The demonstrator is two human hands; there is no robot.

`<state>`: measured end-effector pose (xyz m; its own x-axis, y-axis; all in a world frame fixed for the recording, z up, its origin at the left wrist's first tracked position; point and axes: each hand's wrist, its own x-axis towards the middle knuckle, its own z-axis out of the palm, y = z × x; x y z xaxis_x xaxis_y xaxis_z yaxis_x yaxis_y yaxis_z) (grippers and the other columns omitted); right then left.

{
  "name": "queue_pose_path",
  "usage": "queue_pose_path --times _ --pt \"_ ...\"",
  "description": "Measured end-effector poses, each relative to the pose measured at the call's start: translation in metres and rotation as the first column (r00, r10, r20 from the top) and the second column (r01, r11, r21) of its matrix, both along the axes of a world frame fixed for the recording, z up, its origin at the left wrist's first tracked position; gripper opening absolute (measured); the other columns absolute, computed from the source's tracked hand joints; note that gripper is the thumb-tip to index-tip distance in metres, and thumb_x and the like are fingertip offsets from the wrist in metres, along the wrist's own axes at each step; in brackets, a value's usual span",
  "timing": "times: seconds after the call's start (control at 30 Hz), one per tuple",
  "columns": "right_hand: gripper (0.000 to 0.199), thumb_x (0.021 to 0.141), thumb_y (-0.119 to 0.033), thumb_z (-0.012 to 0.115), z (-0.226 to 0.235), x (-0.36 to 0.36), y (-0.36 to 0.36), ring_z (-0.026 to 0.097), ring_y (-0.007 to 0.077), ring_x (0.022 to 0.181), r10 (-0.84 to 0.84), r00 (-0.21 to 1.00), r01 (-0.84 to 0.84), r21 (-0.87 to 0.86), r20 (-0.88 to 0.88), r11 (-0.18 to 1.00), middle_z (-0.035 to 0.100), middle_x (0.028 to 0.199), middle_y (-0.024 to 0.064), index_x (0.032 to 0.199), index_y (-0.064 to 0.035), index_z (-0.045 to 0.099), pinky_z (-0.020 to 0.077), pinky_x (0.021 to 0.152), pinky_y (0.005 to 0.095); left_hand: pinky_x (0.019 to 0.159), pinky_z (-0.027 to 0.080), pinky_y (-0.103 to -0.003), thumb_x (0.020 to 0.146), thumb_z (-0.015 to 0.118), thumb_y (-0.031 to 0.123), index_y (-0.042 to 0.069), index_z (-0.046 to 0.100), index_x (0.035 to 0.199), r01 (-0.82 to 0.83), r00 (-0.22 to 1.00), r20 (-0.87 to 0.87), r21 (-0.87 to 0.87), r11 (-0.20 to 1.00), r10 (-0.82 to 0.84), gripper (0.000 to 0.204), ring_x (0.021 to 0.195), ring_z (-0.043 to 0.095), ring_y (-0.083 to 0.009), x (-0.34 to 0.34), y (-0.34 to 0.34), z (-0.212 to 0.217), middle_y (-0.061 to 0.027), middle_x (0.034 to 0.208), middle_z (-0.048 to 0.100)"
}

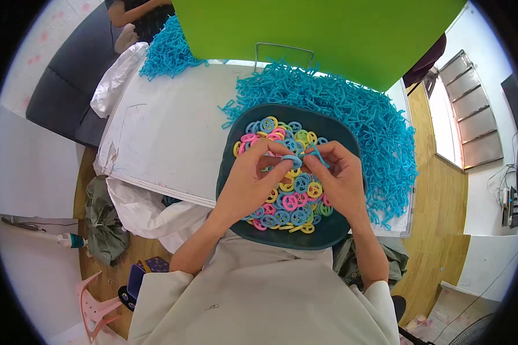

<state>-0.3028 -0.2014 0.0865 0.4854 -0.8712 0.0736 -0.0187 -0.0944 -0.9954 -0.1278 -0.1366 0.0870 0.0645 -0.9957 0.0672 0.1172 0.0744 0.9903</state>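
- Left hand (248, 183): fingers curled, thumb and forefinger pressed together on a blue ring (292, 160), holding it just above the tray (230, 155).
- Right hand (341, 179): fingertips pinched on a blue strip (316, 155), a thin piece like the blue shreds (357, 115) piled behind the tray.
- Key relation: ring and strip meet between the two hands, over the far middle of the tray. The strip lies directly right of the ring, touching or nearly so; whether it passes through the ring cannot be told.
- Strip's long axis runs roughly from the right fingertips toward the ring, slightly tilted; the ring faces up toward the camera.
- Both hands are equally close to the joint; each grip is occupied.
- Tray: dark, rounded, resting at the near edge of the white counter (167, 132), filled with rings (296, 201) in blue, pink, yellow and green.
- Behind: a green board (328, 34); another person's arm at the far left corner.
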Motion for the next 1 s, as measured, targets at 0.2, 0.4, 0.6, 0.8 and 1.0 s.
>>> queue_pose_path --times 0.2,0.4,0.6,0.8,1.0 --pt "0.014 0.087 -0.002 0.065 0.002 0.002 0.000 0.064 0.0110 0.083 -0.032 0.998 0.030 -0.029 -0.050 0.999 0.066 0.093 0.0077 0.099 0.0028 0.059 0.0539 0.074 0.0240 0.072 0.056 -0.026 0.093 0.058 0.008 0.001 0.051 0.107 0.005 0.992 -0.130 0.060 0.998 0.003 0.017 0.092 0.062 -0.0121 0.002 -0.001 0.000 -0.0074 0.101 0.061" --pt "0.013 0.087 -0.002 0.065 0.000 0.003 0.003 0.065 0.0120 0.083 -0.013 1.000 0.013 0.006 -0.024 1.000 0.066 0.092 0.0081 0.098 0.0022 0.058 0.0543 0.074 0.0241 0.076 0.054 -0.027 0.092 0.060 0.009 0.000 0.053 0.102 0.019 0.993 -0.114 0.090 0.996 -0.009 0.015 0.090 0.062 -0.0106 0.005 -0.003 -0.003 -0.0073 0.098 0.062" --pt "0.013 0.090 -0.004 0.062 0.005 0.003 0.002 0.066 0.0131 0.083 0.042 0.999 -0.047 0.151 0.033 0.987 0.066 0.094 0.0098 0.101 0.0017 0.058 0.0547 0.074 0.0251 0.082 0.050 -0.026 0.090 0.063 0.005 0.001 0.055 0.100 0.022 0.999 -0.032 0.086 0.996 -0.019 0.014 0.092 0.061 -0.0105 0.009 -0.003 0.003 -0.0057 0.100 0.062" --pt "0.021 0.090 -0.005 0.062 0.008 0.005 0.002 0.066 0.0131 0.080 0.103 0.992 -0.117 0.226 0.076 0.967 0.067 0.090 0.0107 0.110 0.0016 0.056 0.0527 0.068 0.0239 0.078 0.054 -0.028 0.087 0.064 0.003 -0.001 0.056 0.099 -0.068 0.956 0.271 -0.173 0.983 0.114 0.015 0.087 0.066 -0.0159 -0.002 -0.003 -0.002 -0.0082 0.092 0.065" --pt "0.028 0.082 -0.004 0.071 0.020 0.005 0.003 0.068 0.0139 0.072 -0.048 0.977 -0.019 -0.310 -0.208 0.951 0.069 0.084 0.0087 0.109 -0.0037 0.064 0.0519 0.061 0.0236 0.080 0.052 -0.026 0.090 0.059 0.000 0.000 0.059 0.104 -0.104 0.976 0.185 -0.052 0.993 0.112 0.013 0.091 0.063 -0.0124 0.005 -0.002 0.005 -0.0064 0.103 0.062"
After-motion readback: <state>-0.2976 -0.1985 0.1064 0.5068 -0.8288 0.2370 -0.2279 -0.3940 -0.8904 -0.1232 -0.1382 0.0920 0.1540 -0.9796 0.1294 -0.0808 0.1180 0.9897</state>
